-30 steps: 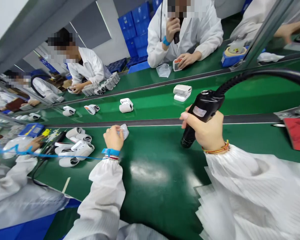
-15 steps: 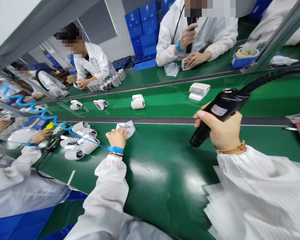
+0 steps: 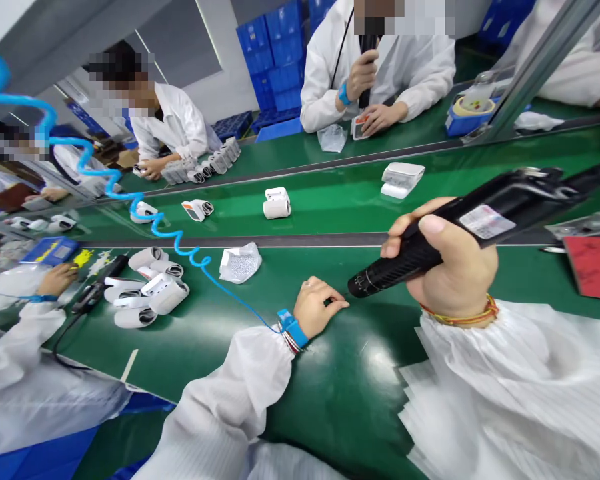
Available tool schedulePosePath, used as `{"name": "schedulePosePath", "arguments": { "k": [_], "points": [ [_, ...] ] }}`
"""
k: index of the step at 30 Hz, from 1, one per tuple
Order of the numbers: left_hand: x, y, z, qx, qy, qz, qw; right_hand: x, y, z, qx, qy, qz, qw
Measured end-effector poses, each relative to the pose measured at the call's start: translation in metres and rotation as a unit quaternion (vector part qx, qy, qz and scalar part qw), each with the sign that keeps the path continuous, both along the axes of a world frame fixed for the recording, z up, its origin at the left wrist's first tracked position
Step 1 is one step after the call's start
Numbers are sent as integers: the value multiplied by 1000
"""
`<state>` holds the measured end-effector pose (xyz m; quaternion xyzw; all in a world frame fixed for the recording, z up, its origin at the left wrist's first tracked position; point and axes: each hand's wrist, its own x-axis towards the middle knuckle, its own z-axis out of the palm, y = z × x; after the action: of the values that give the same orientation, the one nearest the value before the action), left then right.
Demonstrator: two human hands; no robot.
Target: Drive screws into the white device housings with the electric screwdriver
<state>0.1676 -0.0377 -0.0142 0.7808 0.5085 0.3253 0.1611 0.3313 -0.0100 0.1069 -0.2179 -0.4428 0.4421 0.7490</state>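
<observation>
My right hand [image 3: 455, 273] is wrapped round a black electric screwdriver [image 3: 525, 190], which is tilted with its tip down to the left. At that tip, the thumb and forefinger of my left hand [image 3: 316, 310] are pinched together; whatever lies between them is too small to make out. My left wrist wears a blue strap [image 3: 293, 328] with a coiled blue cord [image 3: 163, 227]. Behind the left hand, an open clear plastic bag [image 3: 241, 263] of tiny metallic pieces rests on the green table [image 3: 330, 400].
To the left lie several white cuffed devices [image 3: 167, 293] in a pile, beside a co-worker's hand [image 3: 57, 279]. More devices [image 3: 277, 203] sit on the green conveyor belt [image 3: 330, 193]. A red pad [image 3: 595, 267] lies at the right. Co-workers sit across the belt.
My left hand has left the plastic bag and moved right, to the screwdriver's tip. The screwdriver has come closer and swung flatter, its tip further left.
</observation>
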Motion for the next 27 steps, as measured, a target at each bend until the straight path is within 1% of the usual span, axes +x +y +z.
{"name": "schedulePosePath", "arguments": {
  "k": [3, 6, 9, 13, 22, 27],
  "points": [
    [4, 0, 2, 18, 17, 13, 1000, -3, -6, 0, -20, -18, 29, 999],
    [1, -1, 6, 39, 66, 17, 997, -3, -7, -3, -31, -33, 33, 998],
    [-1, -2, 7, 70, 110, 10, 991, -2, -7, -4, -32, -37, 36, 998],
    [-2, -2, 7, 109, 131, -7, 985, -1, -8, -4, -34, -38, 45, 998],
    [-2, -1, 6, 85, 120, -16, 989, -1, -8, -6, -18, -51, 45, 998],
    [1, 2, 5, 47, 63, -2, 997, -2, -10, -8, 8, -73, 41, 996]
  ]
}}
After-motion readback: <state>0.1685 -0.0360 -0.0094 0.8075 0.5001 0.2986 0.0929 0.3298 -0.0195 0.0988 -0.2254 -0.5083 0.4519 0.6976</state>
